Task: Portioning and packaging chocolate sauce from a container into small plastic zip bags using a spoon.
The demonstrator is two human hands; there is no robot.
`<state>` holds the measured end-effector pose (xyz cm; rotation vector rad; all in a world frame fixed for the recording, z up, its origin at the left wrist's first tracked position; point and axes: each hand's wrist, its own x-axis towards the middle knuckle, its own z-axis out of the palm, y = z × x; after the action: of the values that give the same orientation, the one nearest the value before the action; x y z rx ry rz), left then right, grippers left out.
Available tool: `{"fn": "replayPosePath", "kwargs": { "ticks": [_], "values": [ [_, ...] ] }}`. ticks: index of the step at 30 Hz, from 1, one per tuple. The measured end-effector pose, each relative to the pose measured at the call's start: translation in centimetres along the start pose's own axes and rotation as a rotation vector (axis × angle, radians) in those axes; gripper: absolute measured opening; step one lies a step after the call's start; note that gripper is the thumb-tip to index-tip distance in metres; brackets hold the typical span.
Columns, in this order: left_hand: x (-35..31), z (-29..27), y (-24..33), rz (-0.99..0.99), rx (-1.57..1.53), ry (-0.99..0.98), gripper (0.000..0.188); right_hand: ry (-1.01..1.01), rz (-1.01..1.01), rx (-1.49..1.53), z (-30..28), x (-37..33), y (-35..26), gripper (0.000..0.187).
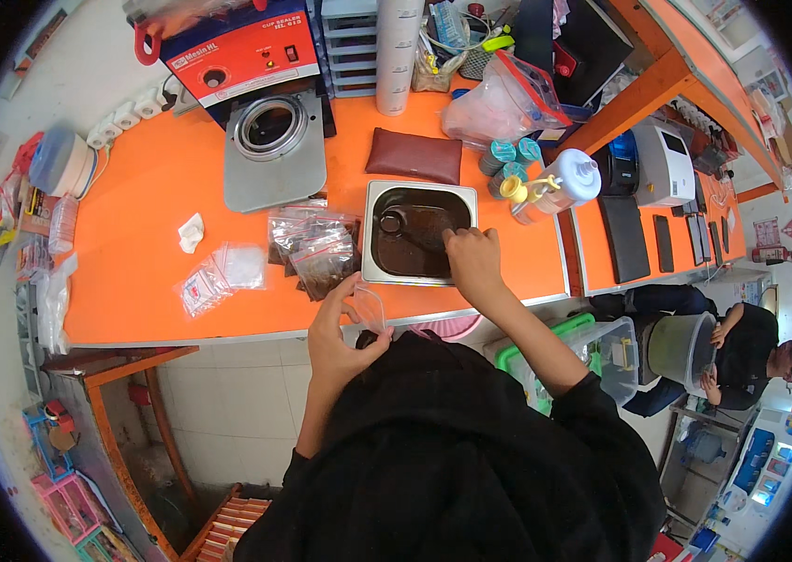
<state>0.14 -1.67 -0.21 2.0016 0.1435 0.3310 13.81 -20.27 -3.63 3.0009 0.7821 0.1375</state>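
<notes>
My left hand [340,328] pinches a small clear zip bag [370,309] at the table's front edge, its mouth spread apart. My right hand [475,267] reaches over the right side of a rectangular metal pan [467,194], fingertips drawn together at the dark brown contents [424,229]. What those fingers hold, if anything, is hidden. A small round cup [391,221] sits inside the pan at the left. Just left of the pan lies a heap of filled zip bags [321,253] with dark contents. Flatter clear bags [241,267] lie farther left, beside a crumpled white tissue [191,233].
Behind the pan are a maroon pouch [414,156], teal-lidded jars [503,155] and a clear bottle [560,187]. A red cup sealer [246,66] stands at the back left. Below right is a green-rimmed plastic box [613,356]; another person [747,351] holds a clear tub [679,351].
</notes>
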Motion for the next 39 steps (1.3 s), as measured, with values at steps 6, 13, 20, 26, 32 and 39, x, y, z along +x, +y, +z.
{"fn": "replayPosePath", "kwargs": {
  "ticks": [6,13,20,26,32,39],
  "values": [
    [0.1,0.0,0.0,0.031,0.041,-0.033,0.06,0.189,-0.194,0.019,-0.6,0.5,1.7,0.016],
    [-2.8,1.2,1.2,-0.214,-0.379,-0.404,0.058,0.108,-0.164,0.131,-0.5,-0.7,1.4,0.021],
    [-2.1,0.4,2.5,-0.162,-0.556,-0.647,0.063,0.008,-0.108,0.468,-0.6,-1.7,2.0,0.011],
    [-2.5,0.6,1.2,-0.074,-0.398,-0.484,0.066,-0.218,0.15,0.847,-1.7,-2.7,3.5,0.015],
    [0.0,-0.8,1.4,0.101,-0.092,-0.114,0.066,-0.242,0.345,1.423,0.8,-4.5,4.8,0.017],
    [3.4,-0.5,-0.8,0.175,0.017,0.066,0.068,-0.081,0.497,1.257,2.0,-5.9,5.8,0.017]
  ]
}}
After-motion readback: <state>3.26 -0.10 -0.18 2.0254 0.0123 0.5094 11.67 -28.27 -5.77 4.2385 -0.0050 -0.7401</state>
